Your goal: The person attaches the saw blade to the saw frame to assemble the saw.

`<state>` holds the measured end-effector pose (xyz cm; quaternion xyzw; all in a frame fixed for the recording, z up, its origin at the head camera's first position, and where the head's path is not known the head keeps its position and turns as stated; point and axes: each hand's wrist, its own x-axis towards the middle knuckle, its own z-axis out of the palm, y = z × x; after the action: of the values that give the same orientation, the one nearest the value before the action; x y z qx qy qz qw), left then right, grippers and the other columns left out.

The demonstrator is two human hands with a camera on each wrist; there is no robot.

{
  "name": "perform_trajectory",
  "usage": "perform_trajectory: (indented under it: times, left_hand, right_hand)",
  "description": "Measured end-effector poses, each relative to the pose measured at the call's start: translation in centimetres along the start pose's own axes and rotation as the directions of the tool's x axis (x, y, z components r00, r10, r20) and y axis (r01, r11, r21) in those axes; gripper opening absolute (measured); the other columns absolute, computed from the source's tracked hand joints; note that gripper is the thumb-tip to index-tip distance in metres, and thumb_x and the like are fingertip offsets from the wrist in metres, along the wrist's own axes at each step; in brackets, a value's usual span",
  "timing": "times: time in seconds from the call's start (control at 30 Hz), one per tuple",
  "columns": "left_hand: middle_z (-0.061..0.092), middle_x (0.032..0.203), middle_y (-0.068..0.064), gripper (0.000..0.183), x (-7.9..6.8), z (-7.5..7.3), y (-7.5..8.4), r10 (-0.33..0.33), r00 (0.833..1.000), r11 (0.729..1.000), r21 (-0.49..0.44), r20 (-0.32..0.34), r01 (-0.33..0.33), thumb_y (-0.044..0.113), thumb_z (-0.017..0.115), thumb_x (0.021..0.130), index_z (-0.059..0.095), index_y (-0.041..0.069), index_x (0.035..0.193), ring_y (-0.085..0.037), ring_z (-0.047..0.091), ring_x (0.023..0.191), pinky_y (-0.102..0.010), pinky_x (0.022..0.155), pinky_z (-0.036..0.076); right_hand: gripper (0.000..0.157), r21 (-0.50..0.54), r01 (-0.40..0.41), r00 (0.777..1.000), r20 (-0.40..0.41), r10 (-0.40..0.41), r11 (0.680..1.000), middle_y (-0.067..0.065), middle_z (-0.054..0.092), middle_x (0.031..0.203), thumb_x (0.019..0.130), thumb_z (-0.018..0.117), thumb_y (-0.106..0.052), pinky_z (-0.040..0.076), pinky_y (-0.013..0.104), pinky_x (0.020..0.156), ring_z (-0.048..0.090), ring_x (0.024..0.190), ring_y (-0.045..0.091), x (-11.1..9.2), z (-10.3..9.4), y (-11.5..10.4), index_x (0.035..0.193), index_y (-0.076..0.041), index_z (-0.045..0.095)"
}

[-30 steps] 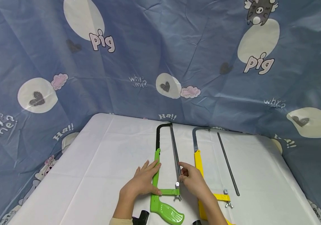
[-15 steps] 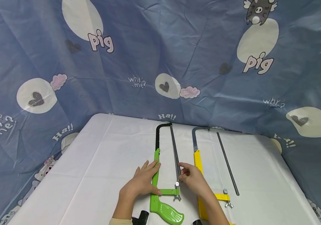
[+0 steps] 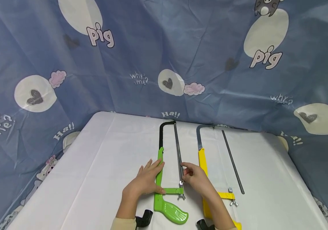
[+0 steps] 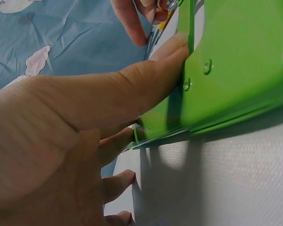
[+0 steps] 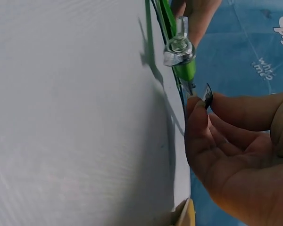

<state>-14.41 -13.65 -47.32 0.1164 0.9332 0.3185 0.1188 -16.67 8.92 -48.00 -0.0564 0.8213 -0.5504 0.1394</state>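
Note:
A green hacksaw [image 3: 158, 204] with a black front bow lies on the white-covered table. My left hand [image 3: 146, 179] rests on its frame, fingers spread, with the thumb [image 4: 165, 61] pressing where the short crossbar begins. Between thumb and forefinger my right hand [image 3: 197, 177] pinches the lower part of a dark hacksaw blade [image 3: 178, 143]. The blade's far end meets the tip of the bow. Its near end overlaps the metal peg above the wing nut [image 3: 181, 197] in the head view. In the right wrist view the blade [image 5: 208, 96] shows edge-on, beside the peg.
A yellow hacksaw [image 3: 202, 159] lies to the right, partly under my right forearm. Beyond it lies a loose dark blade [image 3: 233, 161]. Black wrist devices [image 3: 144, 218] show near the front. A blue printed cloth [image 3: 141, 99] hangs behind the white table [image 3: 103, 179].
The blade's near end has shifted slightly left, toward the peg, with my right fingers. My left hand stays on the green frame. The head view has tipped down a little.

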Motion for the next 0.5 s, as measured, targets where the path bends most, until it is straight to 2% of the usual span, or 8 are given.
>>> perform_trajectory:
  times: [0.27,0.5]
  left_hand:
    - [0.028,0.165,-0.008,0.105,0.03,-0.18,0.22,-0.004,1.000,1.000,-0.003,0.009,0.004,0.034,0.092,0.064,0.040,0.011,0.153,-0.040,0.014,0.154,-0.068,0.121,0.010]
    - [0.026,0.165,-0.007,0.105,0.15,-0.19,0.26,-0.010,1.000,1.000,0.005,0.017,0.009,0.034,0.092,0.066,0.039,0.012,0.153,-0.039,0.012,0.155,-0.067,0.121,0.010]
  right_hand:
    - [0.050,-0.012,0.022,1.000,0.010,-0.022,1.000,0.015,0.060,0.089,0.083,0.063,0.011,0.047,0.021,0.059,0.053,0.073,0.017,0.38,0.10,0.42,0.132,0.000,0.059]
    - [0.046,0.015,-0.004,1.000,0.022,0.003,1.000,0.012,0.057,0.087,0.085,0.061,0.011,0.057,0.029,0.062,0.055,0.070,0.017,0.29,0.33,0.52,0.130,0.001,0.060]
